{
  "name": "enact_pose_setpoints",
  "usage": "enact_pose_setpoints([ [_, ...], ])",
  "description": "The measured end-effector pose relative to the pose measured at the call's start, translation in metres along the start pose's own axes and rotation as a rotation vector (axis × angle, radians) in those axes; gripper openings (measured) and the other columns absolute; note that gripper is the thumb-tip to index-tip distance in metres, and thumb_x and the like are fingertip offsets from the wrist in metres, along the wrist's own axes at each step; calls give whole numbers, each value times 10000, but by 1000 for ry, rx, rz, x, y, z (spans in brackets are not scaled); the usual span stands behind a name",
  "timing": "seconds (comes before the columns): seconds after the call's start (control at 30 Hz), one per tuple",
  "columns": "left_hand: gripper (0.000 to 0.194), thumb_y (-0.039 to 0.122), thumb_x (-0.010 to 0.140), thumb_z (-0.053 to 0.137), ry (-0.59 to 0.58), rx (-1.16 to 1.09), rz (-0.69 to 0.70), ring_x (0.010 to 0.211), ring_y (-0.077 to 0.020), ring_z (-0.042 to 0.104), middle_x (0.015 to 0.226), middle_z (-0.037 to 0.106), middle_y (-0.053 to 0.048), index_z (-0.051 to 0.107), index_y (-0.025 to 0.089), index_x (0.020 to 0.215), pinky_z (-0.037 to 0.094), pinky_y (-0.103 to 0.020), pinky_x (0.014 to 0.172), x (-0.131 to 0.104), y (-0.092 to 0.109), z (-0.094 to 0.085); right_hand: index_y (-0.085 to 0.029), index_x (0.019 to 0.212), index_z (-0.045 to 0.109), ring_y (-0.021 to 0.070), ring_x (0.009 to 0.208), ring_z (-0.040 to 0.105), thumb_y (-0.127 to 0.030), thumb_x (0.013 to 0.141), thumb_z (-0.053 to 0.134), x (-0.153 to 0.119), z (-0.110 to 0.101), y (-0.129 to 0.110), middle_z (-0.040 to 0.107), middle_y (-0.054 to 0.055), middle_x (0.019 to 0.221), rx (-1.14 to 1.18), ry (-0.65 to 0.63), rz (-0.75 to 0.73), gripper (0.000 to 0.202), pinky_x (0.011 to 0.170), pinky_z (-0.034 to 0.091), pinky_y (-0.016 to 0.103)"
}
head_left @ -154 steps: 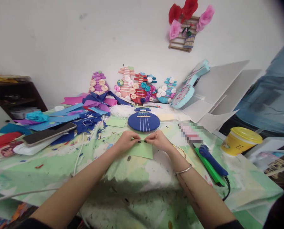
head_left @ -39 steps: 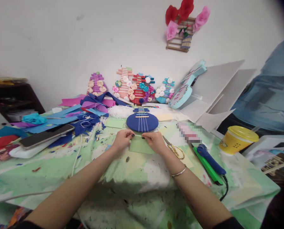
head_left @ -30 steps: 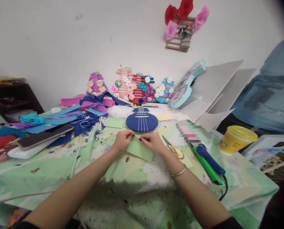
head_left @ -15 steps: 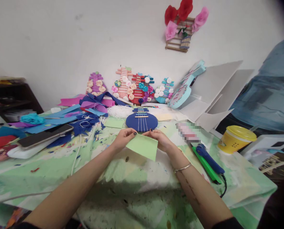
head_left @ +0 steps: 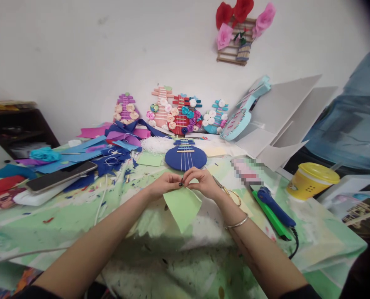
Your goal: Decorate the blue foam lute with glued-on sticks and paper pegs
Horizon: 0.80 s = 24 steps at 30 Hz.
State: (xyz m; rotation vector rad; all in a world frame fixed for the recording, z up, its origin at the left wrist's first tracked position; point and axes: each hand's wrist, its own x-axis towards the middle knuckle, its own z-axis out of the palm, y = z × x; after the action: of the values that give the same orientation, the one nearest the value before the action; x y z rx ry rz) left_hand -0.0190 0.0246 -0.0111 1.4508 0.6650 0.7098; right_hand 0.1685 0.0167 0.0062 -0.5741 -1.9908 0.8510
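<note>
A pale green square of paper (head_left: 183,207) hangs with one corner down between my two hands, over the front of the table. My left hand (head_left: 164,185) pinches its top edge with thumb and fingertips. Right beside it, my right hand (head_left: 203,182) is closed on the same top edge, the fingertips of both hands meeting there. Just beyond lies a round blue instrument-shaped craft piece (head_left: 186,160) with white strings and a short striped neck. A pair of scissors (head_left: 233,195) with gold handles lies partly hidden behind my right wrist.
On the right are a blue glue gun (head_left: 276,207) on a green cutter and a yellow lidded cup (head_left: 311,182). A phone (head_left: 62,176) and coloured paper (head_left: 76,155) lie left. Flowered craft instruments (head_left: 181,114) lean on the wall. A white cable (head_left: 100,199) crosses the table.
My hands have come together at the paper's top edge, and the sheet has turned so a corner points down. The scissors now show beside my right wrist. The view has shifted slightly.
</note>
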Motion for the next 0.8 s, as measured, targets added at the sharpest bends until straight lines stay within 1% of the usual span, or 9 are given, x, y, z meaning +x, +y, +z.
enact_pose_setpoints([
  [0.07, 311, 325, 634, 718, 19, 38, 43, 637, -131, 582, 777, 668, -63, 651, 124, 861, 413, -221, 570, 1, 1, -3, -196, 648, 686, 174, 809, 580, -241, 712, 685, -1, 1, -3, 655, 49, 769, -49, 2, -24, 78, 813, 440, 323],
  [0.13, 362, 284, 615, 724, 113, 72, 107, 748, -161, 604, 900, 670, -84, 634, 134, 932, 436, -244, 638, 2, 3, -9, -193, 682, 672, 167, 782, 580, -228, 726, 663, -2, 0, -4, 649, 43, 763, -89, 59, -31, 56, 780, 449, 310],
  [0.2, 405, 275, 629, 701, 272, 90, 182, 829, -188, 606, 991, 653, -98, 611, 151, 1004, 447, -274, 679, 1, 6, -19, -194, 732, 655, 163, 774, 586, -217, 737, 641, -4, -3, -3, 644, 39, 787, -146, 151, -42, 27, 758, 454, 299],
  [0.3, 337, 279, 683, 640, 555, 112, 358, 919, -198, 584, 1019, 637, -85, 613, 169, 1001, 440, -284, 717, -3, 10, -32, -191, 768, 639, 159, 775, 584, -181, 767, 583, -6, -5, 1, 648, 40, 800, -348, 241, -109, 57, 746, 439, 292],
  [0.4, 217, 290, 734, 600, 738, 190, 525, 915, -181, 565, 947, 637, -58, 634, 174, 914, 424, -277, 748, -8, 13, -36, -177, 727, 650, 154, 737, 570, -120, 766, 545, -7, -3, 6, 645, 43, 741, -664, 113, -144, 126, 715, 397, 281],
  [0.47, 182, 307, 758, 585, 731, 300, 584, 897, -180, 559, 916, 630, -58, 640, 172, 866, 418, -279, 746, -12, 14, -32, -174, 685, 665, 147, 712, 563, -97, 758, 539, -6, 1, 10, 635, 42, 696, -826, -35, -122, 165, 700, 368, 273],
  [0.57, 160, 309, 727, 633, 592, 609, 594, 880, -189, 553, 888, 628, -59, 646, 175, 815, 411, -295, 756, -14, 15, -23, -175, 668, 688, 137, 689, 551, -81, 744, 536, -4, 7, 16, 619, 38, 661, -910, -169, -68, 195, 664, 346, 247],
  [0.7, 67, 226, 682, 670, 358, 962, 484, 789, -175, 540, 765, 621, -36, 627, 174, 692, 406, -302, 748, -13, 8, -10, -177, 720, 707, 119, 653, 535, -61, 738, 516, -3, 8, 21, 623, 31, 683, -895, -245, -5, 223, 599, 322, 222],
  [0.8, 51, 142, 707, 612, 313, 1082, 388, 745, -158, 521, 714, 591, -21, 601, 168, 665, 397, -274, 694, -11, -1, -5, -177, 739, 695, 123, 670, 531, -55, 741, 494, -2, 8, 22, 625, 31, 693, -923, -271, 19, 235, 596, 307, 226],
])
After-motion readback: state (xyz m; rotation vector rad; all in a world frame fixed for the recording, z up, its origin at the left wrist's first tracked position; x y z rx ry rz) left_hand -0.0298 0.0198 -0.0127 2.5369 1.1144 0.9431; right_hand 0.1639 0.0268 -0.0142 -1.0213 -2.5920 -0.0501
